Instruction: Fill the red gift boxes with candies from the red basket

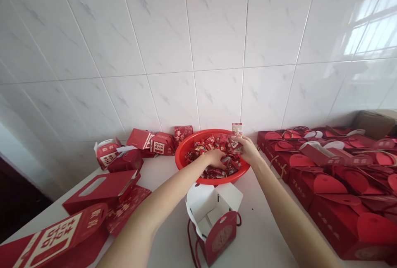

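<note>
A red plastic basket (181,163) full of small wrapped candies (214,173) stands against the wall. My left hand (216,159) reaches down among the candies, thumb and fingers apart; its fingertips are partly hidden. Over the basket's right rim, my right hand (247,149) is closed on several candy packets (237,130), one of them pale and sticking up. In front of the basket is a red gift box (218,235) with its top flaps open. Its white inside shows, and dark red cords hang at its sides.
Rows of red gift boxes (335,214) fill the right side of the table (257,235). More red boxes (89,189) lie on the left, some with gold lettering. A brown carton (376,124) sits at the back right, and a tiled wall (217,49) rises behind.
</note>
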### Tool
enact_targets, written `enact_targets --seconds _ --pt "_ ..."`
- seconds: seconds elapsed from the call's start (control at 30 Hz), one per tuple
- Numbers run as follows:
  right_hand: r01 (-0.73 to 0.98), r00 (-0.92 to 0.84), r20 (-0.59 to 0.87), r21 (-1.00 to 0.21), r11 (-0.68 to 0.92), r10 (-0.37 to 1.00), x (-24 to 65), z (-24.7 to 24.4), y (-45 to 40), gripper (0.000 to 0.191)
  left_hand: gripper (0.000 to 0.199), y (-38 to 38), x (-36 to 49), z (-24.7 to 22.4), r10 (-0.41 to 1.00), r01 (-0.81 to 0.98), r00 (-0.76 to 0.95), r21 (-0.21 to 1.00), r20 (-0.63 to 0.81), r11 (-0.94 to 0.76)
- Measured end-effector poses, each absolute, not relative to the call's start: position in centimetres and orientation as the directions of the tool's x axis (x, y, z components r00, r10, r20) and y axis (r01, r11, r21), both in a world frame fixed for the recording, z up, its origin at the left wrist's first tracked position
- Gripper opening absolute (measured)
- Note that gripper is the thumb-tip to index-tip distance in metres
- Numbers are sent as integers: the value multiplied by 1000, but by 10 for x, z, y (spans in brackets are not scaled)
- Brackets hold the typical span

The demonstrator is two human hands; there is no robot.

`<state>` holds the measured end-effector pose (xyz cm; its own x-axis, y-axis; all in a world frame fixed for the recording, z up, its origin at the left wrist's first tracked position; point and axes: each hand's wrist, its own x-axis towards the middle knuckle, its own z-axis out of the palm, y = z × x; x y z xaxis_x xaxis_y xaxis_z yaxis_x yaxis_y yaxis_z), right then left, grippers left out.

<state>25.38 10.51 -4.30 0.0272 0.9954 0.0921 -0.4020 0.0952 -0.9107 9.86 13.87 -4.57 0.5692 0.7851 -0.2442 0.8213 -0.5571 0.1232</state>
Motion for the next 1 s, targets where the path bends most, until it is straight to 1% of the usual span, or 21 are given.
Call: enact_targets --seconds 0.17,0.2,0.3,0.37,0.53,0.73,0.8,0.87,0.93,1.0 --pt "-433 -4 110 -896 98 994 252 -43 99 38 19 135 99 -46 808 829 559 150 -187 -538" --pt "-436 -7 113 -895 98 994 252 -43 98 39 21 135 98 -45 823 837 544 165 -163 -521" --pt "-446 -1 114 -889 101 994 252 -44 98 40 39 140 92 -44 882 871 465 221 -82 -438" --pt "-453 9 116 -885 108 993 252 -45 99 41 47 144 88 -43 919 890 394 261 -32 -373" --pt "-477 32 127 -870 127 991 253 -47 102 38 43 153 77 -42 961 901 266 336 73 -275" --pt "-517 41 123 -847 126 992 254 -48 104 29 44 157 66 -40 978 909 145 371 152 -192" --pt "-525 35 122 -843 122 992 254 -48 104 28 43 156 66 -38 967 892 181 384 178 -237" --pt "-529 33 122 -840 120 992 254 -47 104 26 41 155 68 -37 942 853 285 403 175 -333" --pt "-532 34 123 -838 122 992 254 -47 104 24 35 152 71 -37 902 802 418 421 112 -424" --pt "-534 31 123 -837 121 992 254 -47 103 23 26 150 75 -39 855 768 519 434 8 -471"
